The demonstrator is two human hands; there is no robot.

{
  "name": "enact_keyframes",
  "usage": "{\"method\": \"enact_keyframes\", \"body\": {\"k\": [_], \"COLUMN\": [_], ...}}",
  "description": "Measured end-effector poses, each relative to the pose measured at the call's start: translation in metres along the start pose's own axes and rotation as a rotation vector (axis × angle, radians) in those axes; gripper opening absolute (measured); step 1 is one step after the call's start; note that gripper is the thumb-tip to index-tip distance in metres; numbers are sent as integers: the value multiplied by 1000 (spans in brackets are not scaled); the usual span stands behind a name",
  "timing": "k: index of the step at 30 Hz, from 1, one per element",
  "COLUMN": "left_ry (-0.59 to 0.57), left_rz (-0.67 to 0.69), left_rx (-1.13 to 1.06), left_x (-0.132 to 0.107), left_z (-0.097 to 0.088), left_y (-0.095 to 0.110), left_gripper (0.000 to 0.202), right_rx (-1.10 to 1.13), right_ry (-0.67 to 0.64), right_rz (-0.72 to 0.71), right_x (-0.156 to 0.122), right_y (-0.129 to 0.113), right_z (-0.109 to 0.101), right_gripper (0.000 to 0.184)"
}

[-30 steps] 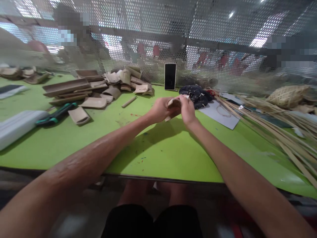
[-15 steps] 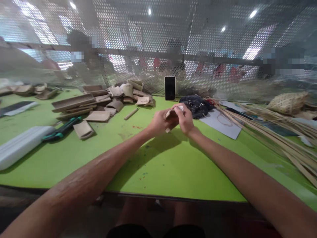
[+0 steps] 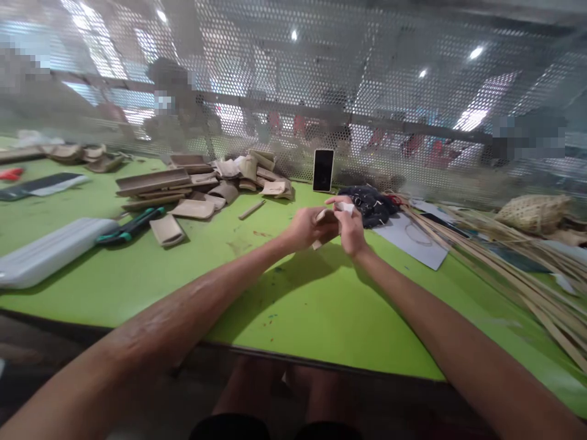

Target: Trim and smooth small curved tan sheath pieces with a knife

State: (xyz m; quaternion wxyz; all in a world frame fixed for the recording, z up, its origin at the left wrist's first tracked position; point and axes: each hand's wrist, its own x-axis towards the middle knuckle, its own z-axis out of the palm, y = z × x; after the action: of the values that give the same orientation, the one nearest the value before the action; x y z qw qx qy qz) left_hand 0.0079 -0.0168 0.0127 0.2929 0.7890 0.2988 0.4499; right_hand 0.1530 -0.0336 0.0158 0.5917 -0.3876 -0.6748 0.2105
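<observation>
While your left hand (image 3: 306, 227) grips a tan strip (image 3: 320, 215), your right hand (image 3: 352, 227) pinches white tape (image 3: 345, 207) above the tabletop (image 3: 293, 293).

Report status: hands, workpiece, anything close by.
Left hand and right hand both shut on small tan folded piece, held above green table. Dark cloth bundle just behind; nothing between.

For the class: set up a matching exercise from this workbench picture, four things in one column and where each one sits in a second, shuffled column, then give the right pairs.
Things:
1. phone
2. pliers
3. bamboo strips
4. small tan piece

Places:
A. held between left hand and right hand
B. lying across the table's right side
C. upright against the mesh screen
D. flat beside the white case, at left

Pairs: 1-C, 2-D, 3-B, 4-A
</observation>
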Motion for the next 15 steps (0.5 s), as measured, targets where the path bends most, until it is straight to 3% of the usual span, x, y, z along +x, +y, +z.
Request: {"method": "enact_keyframes", "body": {"k": [15], "left_ry": [-10], "left_rz": [-38], "left_rx": [92], "left_x": [0], "left_z": [4], "left_y": [5], "left_gripper": [20], "right_rx": [-135], "right_ry": [-27], "right_rz": [-75], "right_x": [0], "right_y": [-4], "right_z": [-7], "right_gripper": [19]}}
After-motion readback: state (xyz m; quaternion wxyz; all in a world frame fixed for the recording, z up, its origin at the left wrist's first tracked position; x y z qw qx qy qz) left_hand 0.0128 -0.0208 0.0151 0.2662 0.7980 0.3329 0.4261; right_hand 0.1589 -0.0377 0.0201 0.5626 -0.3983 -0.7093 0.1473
